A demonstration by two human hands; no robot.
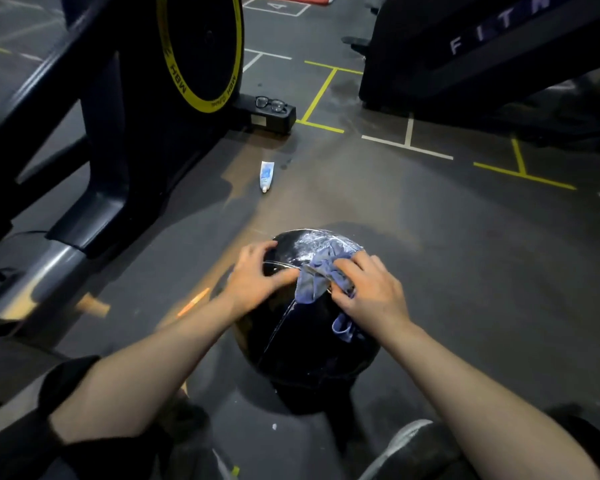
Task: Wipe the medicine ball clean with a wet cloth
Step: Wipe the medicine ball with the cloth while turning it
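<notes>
Forearms nearest camera, both reaching forward and down to the medicine ball [302, 344], which sits on the floor [465, 258] just ahead. Right hand [371, 289] grips the bunched blue cloth [317, 275] on the ball's top, right of centre. Left hand [257, 271] rests flat, fingers spread, steadying the upper left. Wet smear lies beyond the cloth, so I'd judge the near side still needs wiping.

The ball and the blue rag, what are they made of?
The medicine ball looks like black rubber or vinyl: smooth, glossy, with wet shine on top. The cloth looks like soft woven fabric, since it crumples and folds under the right hand.
</notes>
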